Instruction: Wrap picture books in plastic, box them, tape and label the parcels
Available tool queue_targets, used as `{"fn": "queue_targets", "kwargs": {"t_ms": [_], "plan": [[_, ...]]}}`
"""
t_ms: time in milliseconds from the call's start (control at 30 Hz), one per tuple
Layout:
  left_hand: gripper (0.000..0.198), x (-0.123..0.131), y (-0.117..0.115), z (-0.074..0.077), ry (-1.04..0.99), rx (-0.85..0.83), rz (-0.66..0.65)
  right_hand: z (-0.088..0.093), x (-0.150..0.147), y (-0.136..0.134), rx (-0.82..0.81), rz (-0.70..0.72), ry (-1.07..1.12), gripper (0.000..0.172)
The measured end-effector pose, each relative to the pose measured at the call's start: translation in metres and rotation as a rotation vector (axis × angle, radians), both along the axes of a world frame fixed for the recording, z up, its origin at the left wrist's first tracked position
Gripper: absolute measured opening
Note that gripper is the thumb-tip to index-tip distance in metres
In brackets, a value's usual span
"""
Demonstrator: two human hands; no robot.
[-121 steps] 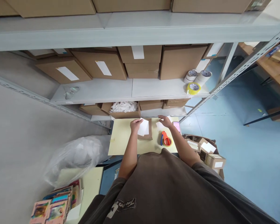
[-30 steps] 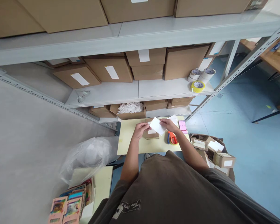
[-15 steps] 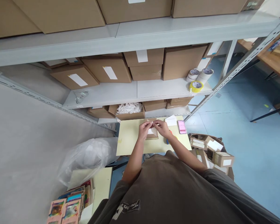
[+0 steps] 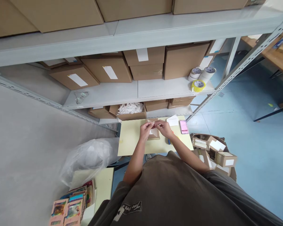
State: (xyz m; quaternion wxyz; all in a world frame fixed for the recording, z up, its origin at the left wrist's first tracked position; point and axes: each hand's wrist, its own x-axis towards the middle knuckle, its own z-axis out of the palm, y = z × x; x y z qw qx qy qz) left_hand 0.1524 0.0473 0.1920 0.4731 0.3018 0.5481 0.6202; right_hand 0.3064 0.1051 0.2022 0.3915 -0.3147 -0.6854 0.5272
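Note:
My left hand (image 4: pixel 146 130) and my right hand (image 4: pixel 163 128) meet fingertip to fingertip over a small open cardboard box (image 4: pixel 156 137). Both are closed in a pinch on something small and whitish that I cannot make out. Inside the box a white surface shows below my fingers. The box rests on a pale yellow table (image 4: pixel 129 138). By my right wrist lies a partly hidden tool with a blue part (image 4: pixel 169 142). White paper slips (image 4: pixel 173 120) and a stack of pink cards (image 4: pixel 184 126) lie beyond my right hand.
A grey metal shelf (image 4: pixel 103 95) with cartons stands behind the table. Tape rolls (image 4: pixel 198 85) sit on it, and a box of white pieces (image 4: pixel 130 108) below. Parcels (image 4: pixel 226 159) fill a container at right; a plastic bag (image 4: pixel 91 157) and colourful packages (image 4: pixel 72 207) are at left.
My fingers have shifted only slightly over the box, still pinched together. The whole view has moved a little; nothing else has visibly changed.

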Motion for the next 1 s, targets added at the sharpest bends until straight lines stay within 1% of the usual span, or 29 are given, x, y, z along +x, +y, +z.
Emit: {"fn": "queue_targets", "kwargs": {"t_ms": [233, 433, 667, 1000], "plan": [[0.043, 0.006, 0.000, -0.002, 0.052, 0.013, -0.006, -0.001, 0.005, 0.000, -0.026, 0.013, 0.006, 0.033], [0.045, 0.010, 0.000, -0.004, 0.034, -0.001, 0.012, -0.006, 0.007, 0.001, 0.043, -0.012, -0.020, 0.034], [0.042, 0.012, -0.002, -0.003, -0.001, -0.001, 0.014, -0.001, 0.010, -0.002, 0.140, 0.003, -0.047, 0.030], [0.033, 0.014, -0.002, 0.001, 0.041, 0.007, 0.034, 0.002, 0.011, -0.003, 0.177, 0.017, -0.047, 0.031]]}}
